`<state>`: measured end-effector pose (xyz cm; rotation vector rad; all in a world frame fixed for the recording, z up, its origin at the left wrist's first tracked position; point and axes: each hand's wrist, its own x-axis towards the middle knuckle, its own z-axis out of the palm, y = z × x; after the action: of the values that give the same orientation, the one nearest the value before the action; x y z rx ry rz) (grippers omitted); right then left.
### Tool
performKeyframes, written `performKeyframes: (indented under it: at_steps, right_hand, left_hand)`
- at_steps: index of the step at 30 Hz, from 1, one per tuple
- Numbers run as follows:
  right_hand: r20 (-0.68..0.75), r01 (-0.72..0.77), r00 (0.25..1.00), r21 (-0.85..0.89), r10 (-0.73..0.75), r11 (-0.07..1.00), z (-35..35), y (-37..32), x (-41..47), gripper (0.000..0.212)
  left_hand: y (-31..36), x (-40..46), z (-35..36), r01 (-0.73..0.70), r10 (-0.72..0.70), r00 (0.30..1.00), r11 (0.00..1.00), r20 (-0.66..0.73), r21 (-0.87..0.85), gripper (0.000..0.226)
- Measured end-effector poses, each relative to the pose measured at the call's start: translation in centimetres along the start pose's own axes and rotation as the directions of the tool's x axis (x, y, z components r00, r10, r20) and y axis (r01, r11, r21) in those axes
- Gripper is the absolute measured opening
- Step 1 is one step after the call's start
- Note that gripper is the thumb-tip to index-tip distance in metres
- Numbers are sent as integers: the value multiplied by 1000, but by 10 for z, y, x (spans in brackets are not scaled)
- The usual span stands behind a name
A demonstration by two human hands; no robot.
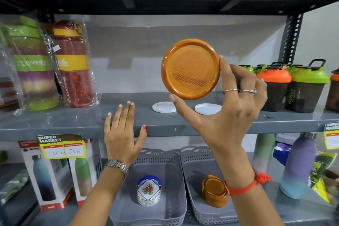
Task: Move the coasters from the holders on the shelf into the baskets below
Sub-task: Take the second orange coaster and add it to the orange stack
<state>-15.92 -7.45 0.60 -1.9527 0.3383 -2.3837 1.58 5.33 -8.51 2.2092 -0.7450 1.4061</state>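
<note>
The orange coaster [190, 69] was held upright, face toward the camera, above the shelf [73, 124]. The right hand [229, 108] had its grip clamped on the rim, thumb at 7 o'clock and fingers at 3 o'clock, probably leaving the face clear for release. Below, at 6 o'clock, the right basket [200, 205] held stacked orange coasters [214, 191], the likely destination. The left basket [161, 163] held patterned coasters [149, 191]. The left hand [121, 134] hung open, fingers apart, against the shelf edge. Two white discs [163, 107] lay behind.
</note>
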Motion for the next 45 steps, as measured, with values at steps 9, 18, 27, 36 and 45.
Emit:
performKeyframes:
  at_steps: [9,18,27,36,45]
  right_hand:
    - [90,-88,992,-22,90,996,-12,0,-8,88]
    - [307,-297,895,-132,324,946,-35,44,-83,90]
    - [561,-204,504,-662,657,722,-34,126,-189,100]
    - [672,107,90,-741,735,663,9,188,-233,89]
    - [684,189,-46,-710,728,679,18,203,-252,82]
  left_hand:
    - [4,-1,0,28,-29,999,999,-14,-28,64]
    - [41,-10,9,-98,91,992,992,-89,-76,59]
    - [60,-15,30,-122,101,978,987,-183,-108,54]
    - [56,-19,42,-136,128,962,991,-242,-18,52]
    - [56,-18,51,-131,132,938,991,-320,24,53]
